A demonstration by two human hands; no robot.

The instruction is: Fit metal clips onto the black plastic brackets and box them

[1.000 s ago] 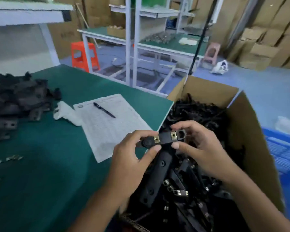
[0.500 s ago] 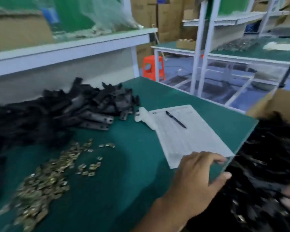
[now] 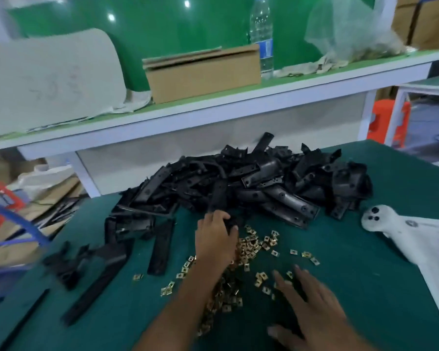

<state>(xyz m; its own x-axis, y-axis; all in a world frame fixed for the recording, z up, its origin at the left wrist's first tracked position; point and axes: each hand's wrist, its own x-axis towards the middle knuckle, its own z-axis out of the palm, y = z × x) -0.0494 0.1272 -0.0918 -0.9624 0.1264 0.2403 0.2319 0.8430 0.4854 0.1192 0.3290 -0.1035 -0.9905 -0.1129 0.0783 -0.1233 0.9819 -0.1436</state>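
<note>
Dim, even overhead light; two glare spots on green backboard (image 3: 147, 34); motion blur throughout, edges bowed.

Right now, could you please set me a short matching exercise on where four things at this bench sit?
Things:
1. water bottle
2. metal clips
3. black brackets
4. left hand

Places:
A. heaped at the back of the green table
B. scattered loose in front of the heap
C. upright on the shelf, right of the cardboard box
D. reaching to the heap's near edge

Pairs: 1-C, 2-B, 3-A, 4-D
</note>
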